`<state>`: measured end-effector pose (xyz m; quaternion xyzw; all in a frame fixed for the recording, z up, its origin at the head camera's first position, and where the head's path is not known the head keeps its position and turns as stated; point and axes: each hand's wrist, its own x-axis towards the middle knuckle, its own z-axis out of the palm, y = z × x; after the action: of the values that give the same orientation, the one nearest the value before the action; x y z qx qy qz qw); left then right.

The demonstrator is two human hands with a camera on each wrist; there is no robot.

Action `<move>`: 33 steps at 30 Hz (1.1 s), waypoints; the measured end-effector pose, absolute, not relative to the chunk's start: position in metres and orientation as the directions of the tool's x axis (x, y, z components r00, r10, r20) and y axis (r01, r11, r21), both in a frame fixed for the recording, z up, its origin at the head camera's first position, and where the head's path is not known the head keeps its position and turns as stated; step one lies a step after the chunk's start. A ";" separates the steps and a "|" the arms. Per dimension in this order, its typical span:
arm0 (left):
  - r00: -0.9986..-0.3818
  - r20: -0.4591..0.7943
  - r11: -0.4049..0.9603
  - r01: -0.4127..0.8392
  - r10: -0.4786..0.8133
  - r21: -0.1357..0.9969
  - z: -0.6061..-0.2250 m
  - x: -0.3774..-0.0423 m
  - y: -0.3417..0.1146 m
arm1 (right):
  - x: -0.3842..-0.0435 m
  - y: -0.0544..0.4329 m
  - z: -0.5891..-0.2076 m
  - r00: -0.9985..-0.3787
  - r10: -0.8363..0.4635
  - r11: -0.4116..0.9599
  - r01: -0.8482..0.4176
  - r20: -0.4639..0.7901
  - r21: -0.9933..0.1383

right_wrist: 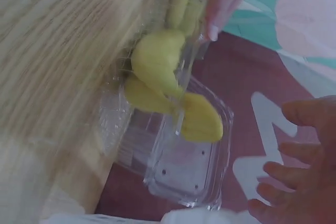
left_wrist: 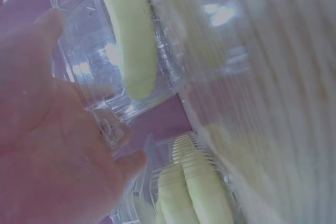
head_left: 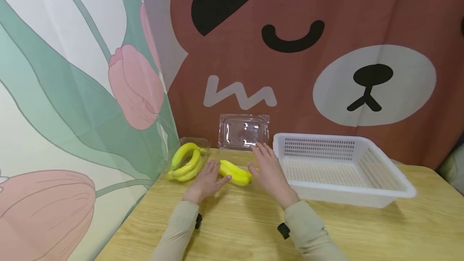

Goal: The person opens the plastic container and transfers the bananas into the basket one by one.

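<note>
Yellow bananas (head_left: 235, 173) lie in the middle of the table, in a clear plastic box whose transparent lid (head_left: 243, 132) stands upright behind them. My left hand (head_left: 206, 182) is at their left side, fingers extended and thumb close to the nearest banana; whether it touches cannot be told. Just right of the bananas, my right hand (head_left: 271, 172) is raised with its fingers apart. In the right wrist view that hand (right_wrist: 299, 166) holds nothing, and the lid (right_wrist: 186, 169) shows small holes. Left of my left hand, a second clear box (head_left: 204, 142) contains several bananas (head_left: 186, 164).
A white perforated plastic basket (head_left: 348, 192) stands right of my right hand. The wooden table (head_left: 232, 228) runs up to a brown bear-print cloth (head_left: 290, 79) at the back. A tulip-print cloth (head_left: 72, 124) borders the left side.
</note>
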<state>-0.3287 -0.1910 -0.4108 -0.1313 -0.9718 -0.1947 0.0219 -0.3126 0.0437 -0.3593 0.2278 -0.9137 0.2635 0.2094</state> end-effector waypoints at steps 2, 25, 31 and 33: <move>-0.961 0.105 0.882 0.276 0.256 0.382 -0.410 -0.329 -0.191 | -0.316 0.038 -0.359 -0.816 -0.328 0.773 -0.522 0.477 -0.362; -0.962 0.111 0.897 0.274 0.251 0.346 -0.411 -0.331 -0.193 | -0.354 -0.005 -0.387 -0.893 -0.394 0.880 -0.435 0.218 -0.190; -0.960 0.116 0.891 0.280 0.255 0.359 -0.411 -0.331 -0.192 | -0.359 -0.006 -0.390 -0.906 -0.389 0.888 -0.417 0.164 -0.196; -0.961 0.102 0.890 0.277 0.257 0.362 -0.411 -0.331 -0.192 | -0.360 -0.007 -0.390 -0.911 -0.390 0.888 -0.411 0.136 -0.205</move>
<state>-0.3311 -0.1916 -0.4114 -0.1374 -0.9719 -0.1896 0.0256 -0.3602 -0.0066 -0.3904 0.2061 -0.9706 0.1153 0.0456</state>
